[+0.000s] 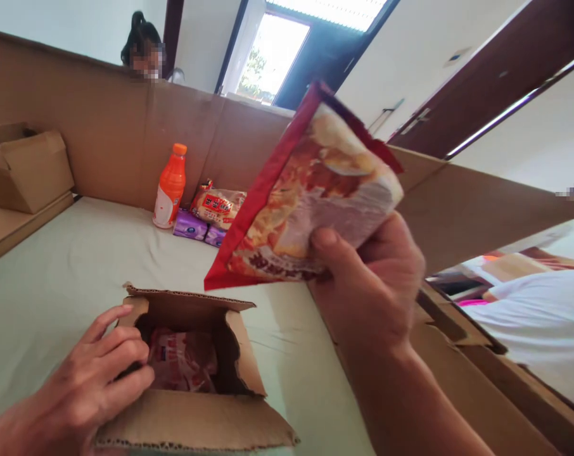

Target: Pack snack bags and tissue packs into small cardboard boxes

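My right hand (382,278) holds up a red snack packet (287,209) with food pictured on its front, thumb pressed on the near face. The packet is tilted, above and to the right of an open cardboard box (196,421). My left hand (101,373) is closed over the left edge of that box, fingers bent around its side flap. Inside the box lies a reddish plastic packet (182,361); its lower part is hidden by the front flap.
Behind the box stand an orange bottle (170,190), purple tissue packs (191,225) and a bread-like package (215,206) on the pale cloth (101,253). A cardboard wall (111,120) surrounds the table. Another box (30,171) is at left. People are beyond the wall and at right.
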Demonstrator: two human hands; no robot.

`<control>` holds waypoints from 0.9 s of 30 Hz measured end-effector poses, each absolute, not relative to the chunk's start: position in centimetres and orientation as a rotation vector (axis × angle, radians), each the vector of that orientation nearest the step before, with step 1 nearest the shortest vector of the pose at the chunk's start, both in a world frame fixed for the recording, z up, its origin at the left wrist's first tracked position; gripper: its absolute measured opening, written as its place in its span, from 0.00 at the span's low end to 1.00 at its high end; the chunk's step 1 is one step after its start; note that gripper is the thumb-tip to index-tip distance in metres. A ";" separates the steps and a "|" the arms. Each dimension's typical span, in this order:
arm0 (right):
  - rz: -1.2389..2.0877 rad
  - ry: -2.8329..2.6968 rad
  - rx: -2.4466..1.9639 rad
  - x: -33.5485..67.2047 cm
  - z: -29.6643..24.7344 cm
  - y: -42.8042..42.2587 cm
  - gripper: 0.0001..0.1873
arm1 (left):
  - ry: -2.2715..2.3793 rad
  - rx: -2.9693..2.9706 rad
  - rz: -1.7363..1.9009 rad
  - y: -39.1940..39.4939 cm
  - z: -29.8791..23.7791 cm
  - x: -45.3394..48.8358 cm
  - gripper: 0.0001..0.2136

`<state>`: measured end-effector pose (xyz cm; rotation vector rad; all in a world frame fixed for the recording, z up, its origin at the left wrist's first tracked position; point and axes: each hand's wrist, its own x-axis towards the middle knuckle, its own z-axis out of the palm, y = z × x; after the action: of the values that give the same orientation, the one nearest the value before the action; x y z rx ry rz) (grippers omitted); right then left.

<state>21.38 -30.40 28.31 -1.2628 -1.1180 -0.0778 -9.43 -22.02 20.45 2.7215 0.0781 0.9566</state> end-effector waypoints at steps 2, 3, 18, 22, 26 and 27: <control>-0.047 -1.149 -1.229 18.5 28.7 -32.1 0.11 | 0.091 2.737 0.998 -21.9 20.4 -9.5 0.21; -0.052 -1.208 -1.248 17.2 28.5 -32.6 0.09 | 0.094 2.740 1.000 -21.8 20.5 -9.6 0.21; -0.003 -2.577 -1.913 13.6 28.9 -31.3 0.12 | 0.173 2.762 1.221 -22.4 19.8 -10.7 0.12; 0.187 -2.721 -1.945 13.2 28.6 -30.6 0.09 | 0.276 2.754 1.359 -22.0 19.2 -11.5 0.10; 0.253 -2.943 -1.821 12.1 29.8 -29.6 0.09 | 0.226 2.627 1.311 -21.7 18.6 -11.6 0.13; 0.262 -3.004 -1.794 11.7 30.1 -29.0 0.09 | 0.207 2.604 1.298 -21.7 18.4 -11.5 0.14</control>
<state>11.69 -29.02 30.07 -1.7938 -3.0040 0.2619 -11.48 -21.65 18.39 2.6042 0.2070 1.2985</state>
